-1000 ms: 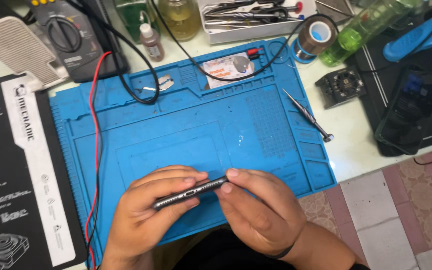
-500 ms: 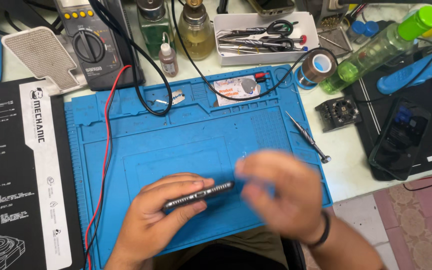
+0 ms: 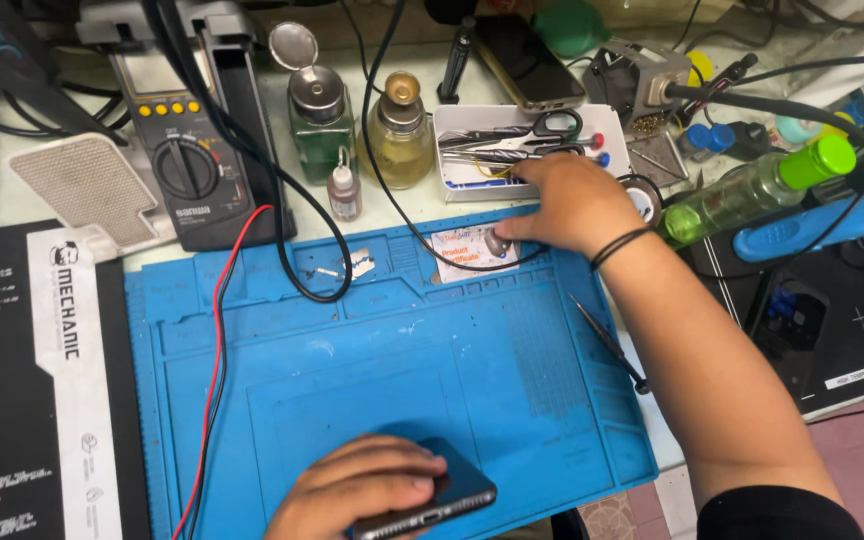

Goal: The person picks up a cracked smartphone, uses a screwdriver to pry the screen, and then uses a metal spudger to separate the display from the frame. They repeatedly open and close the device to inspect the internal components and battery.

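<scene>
My left hand (image 3: 357, 490) rests on a dark smartphone (image 3: 437, 500) lying near the front edge of the blue work mat (image 3: 402, 350), fingers wrapped over its top. My right hand (image 3: 567, 205) reaches to the mat's far edge, fingertips on a small round metal piece (image 3: 497, 243) that sits on a white card (image 3: 467, 250). Whether the fingers pinch that piece is unclear. A black band circles the right wrist.
A thin screwdriver (image 3: 607, 343) lies at the mat's right edge. Behind the mat: a white tray with scissors and tweezers (image 3: 512, 145), two glass bottles (image 3: 357, 120), a multimeter (image 3: 187, 165) with red and black leads, a green-capped bottle (image 3: 752, 190), a black mat (image 3: 22, 400) left.
My right hand left the phone and travelled up to the mat's far edge. The left hand keeps the phone low on the mat. The view tilted toward the bench's back.
</scene>
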Available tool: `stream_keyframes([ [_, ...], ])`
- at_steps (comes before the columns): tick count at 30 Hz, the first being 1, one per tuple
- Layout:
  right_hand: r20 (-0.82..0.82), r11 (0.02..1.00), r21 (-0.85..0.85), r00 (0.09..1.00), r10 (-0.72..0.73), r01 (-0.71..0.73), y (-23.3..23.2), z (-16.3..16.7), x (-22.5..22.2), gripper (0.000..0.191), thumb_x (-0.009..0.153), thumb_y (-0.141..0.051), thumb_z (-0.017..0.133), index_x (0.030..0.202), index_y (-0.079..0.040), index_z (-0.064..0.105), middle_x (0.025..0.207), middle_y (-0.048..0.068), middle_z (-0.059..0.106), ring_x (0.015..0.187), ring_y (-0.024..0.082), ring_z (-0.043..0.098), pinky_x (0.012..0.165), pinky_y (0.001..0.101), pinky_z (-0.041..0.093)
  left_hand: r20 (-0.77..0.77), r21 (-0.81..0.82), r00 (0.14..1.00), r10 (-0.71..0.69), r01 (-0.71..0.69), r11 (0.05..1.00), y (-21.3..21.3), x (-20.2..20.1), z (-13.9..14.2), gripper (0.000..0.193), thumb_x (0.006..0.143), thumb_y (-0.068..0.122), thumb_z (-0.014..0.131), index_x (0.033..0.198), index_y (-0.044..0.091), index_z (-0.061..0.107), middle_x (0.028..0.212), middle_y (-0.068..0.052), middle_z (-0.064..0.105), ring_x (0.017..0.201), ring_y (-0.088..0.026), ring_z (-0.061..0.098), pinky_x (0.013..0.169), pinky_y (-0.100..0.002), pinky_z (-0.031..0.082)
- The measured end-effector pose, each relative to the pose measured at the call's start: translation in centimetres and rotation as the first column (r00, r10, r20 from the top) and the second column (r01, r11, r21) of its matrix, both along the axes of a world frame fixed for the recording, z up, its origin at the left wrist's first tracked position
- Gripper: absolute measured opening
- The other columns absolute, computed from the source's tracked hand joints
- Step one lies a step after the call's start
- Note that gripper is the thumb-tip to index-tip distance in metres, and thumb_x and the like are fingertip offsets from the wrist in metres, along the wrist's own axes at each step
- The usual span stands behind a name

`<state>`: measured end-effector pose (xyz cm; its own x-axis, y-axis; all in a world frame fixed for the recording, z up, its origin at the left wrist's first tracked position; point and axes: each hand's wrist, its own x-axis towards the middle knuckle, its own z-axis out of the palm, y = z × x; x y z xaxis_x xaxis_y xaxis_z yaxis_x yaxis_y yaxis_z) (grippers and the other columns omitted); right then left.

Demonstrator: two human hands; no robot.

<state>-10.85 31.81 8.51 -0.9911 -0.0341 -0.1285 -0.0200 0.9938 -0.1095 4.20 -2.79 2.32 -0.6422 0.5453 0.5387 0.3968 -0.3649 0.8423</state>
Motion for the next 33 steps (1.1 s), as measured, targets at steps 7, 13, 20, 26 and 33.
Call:
stream_keyframes([
  [7, -0.106, 0.989, -0.127, 0.993, 0.060, -0.073, 0.7, -0.6, 0.7, 0.088, 0.066, -0.040, 0.089, 0.139, -0.002, 0.059, 0.132, 0.020, 0.063, 0.119, 0.039, 0.062, 0.101, 0.0448, 0.049, -0.137, -0.047, 0.990, 0.014, -0.021, 0.999, -0.2, -0.2, -3.5, 0.021, 0.100, 0.019, 0.069, 0.115, 0.004, 0.073, 0.118, -0.019, 0.078, 0.114, -0.036, 0.078, 0.098, -0.052, 0.064],
  [13, -0.351, 0.979, -0.121, 0.929, 0.115, -0.167, 0.2, 0.1, 1.5, 0.081, 0.061, -0.041, 0.092, 0.127, -0.002, 0.067, 0.149, 0.028, 0.046, 0.127, 0.045, 0.057, 0.105, 0.0446, 0.046, -0.091, -0.065, 0.994, 0.055, -0.061, 0.996, 0.2, 0.3, -4.9, 0.017, 0.098, 0.018, 0.070, 0.104, 0.003, 0.077, 0.113, -0.016, 0.079, 0.109, -0.032, 0.080, 0.093, -0.049, 0.067],
  [20, -0.145, 0.985, -0.168, 0.988, -0.054, 0.029, 1.3, 0.3, 0.5, 0.080, 0.060, -0.042, 0.094, 0.127, -0.007, 0.067, 0.161, 0.026, 0.030, 0.132, 0.043, 0.051, 0.106, 0.0440, 0.045, -0.042, -0.058, 0.998, 0.051, -0.053, 0.997, 0.5, 0.3, -4.5, 0.016, 0.097, 0.017, 0.071, 0.103, 0.003, 0.076, 0.112, -0.017, 0.079, 0.108, -0.034, 0.080, 0.092, -0.051, 0.063],
  [26, -0.138, 0.975, -0.221, 0.990, -0.037, 0.005, 1.7, 0.8, 0.2, 0.088, 0.058, -0.045, 0.093, 0.135, -0.013, 0.065, 0.164, 0.028, 0.015, 0.135, 0.045, 0.045, 0.106, 0.0432, 0.042, -0.093, -0.019, 0.996, -0.019, 0.017, 1.000, -0.2, 0.0, -5.6, 0.019, 0.098, 0.014, 0.070, 0.113, 0.002, 0.072, 0.116, -0.021, 0.077, 0.111, -0.037, 0.078, 0.095, -0.053, 0.066],
  [33, -0.270, 0.979, -0.199, 0.963, -0.016, -0.040, 1.1, 2.1, 4.3, 0.077, 0.073, -0.046, 0.087, 0.135, -0.007, 0.064, 0.158, 0.030, 0.031, 0.134, 0.046, 0.048, 0.108, 0.0459, 0.042, -0.018, 0.022, 0.988, -0.153, 0.153, 0.988, -1.9, -0.5, -10.9, 0.021, 0.104, 0.008, 0.063, 0.123, 0.002, 0.065, 0.119, -0.028, 0.074, 0.113, -0.045, 0.076, 0.096, -0.057, 0.066],
])
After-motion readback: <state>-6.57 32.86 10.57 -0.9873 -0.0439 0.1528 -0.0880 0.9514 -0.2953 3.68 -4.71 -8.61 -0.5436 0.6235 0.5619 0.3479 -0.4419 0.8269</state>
